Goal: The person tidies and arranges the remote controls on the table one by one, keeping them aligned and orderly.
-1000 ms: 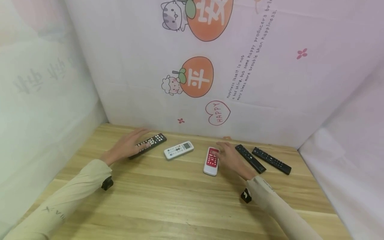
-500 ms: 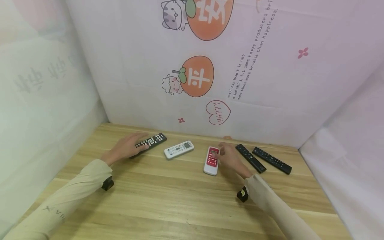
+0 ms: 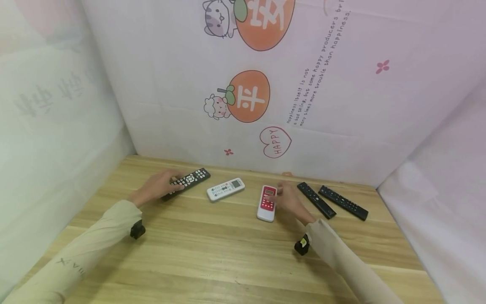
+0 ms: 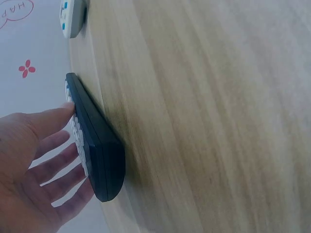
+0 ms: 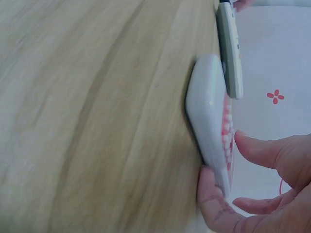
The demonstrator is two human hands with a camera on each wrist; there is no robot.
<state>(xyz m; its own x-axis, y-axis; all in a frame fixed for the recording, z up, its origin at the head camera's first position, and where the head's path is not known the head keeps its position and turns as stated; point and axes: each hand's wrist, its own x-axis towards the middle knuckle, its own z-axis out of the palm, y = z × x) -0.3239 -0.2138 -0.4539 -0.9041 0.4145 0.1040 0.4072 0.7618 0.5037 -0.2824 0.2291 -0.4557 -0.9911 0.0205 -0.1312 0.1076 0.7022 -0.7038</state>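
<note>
My left hand [image 3: 156, 188] grips a black remote control [image 3: 194, 177] at the table's back left. In the left wrist view its thumb [image 4: 57, 119] lies on the button face, and the other fingers reach the far side. A white remote with a red keypad [image 3: 266, 214] lies right of centre, with my right hand [image 3: 291, 199] at its right edge. Seen from the right wrist, the thumb [image 5: 255, 148] is over the red button face and one finger [image 5: 210, 194] is tucked against the rim by the table, pinching the remote between them.
Between the hands lies a white remote [image 3: 225, 189] with a small screen. Two black remotes, one nearer [image 3: 317, 201] and one farther right [image 3: 344, 203], lie beyond my right hand. Printed cloth [image 3: 171, 105] hangs behind the wooden table [image 3: 212, 253].
The left fingers have lowered and curled in around the black remote. My right hand has drawn closer to the red-and-white remote, its thumb moving down the keypad. The remotes have stayed in place.
</note>
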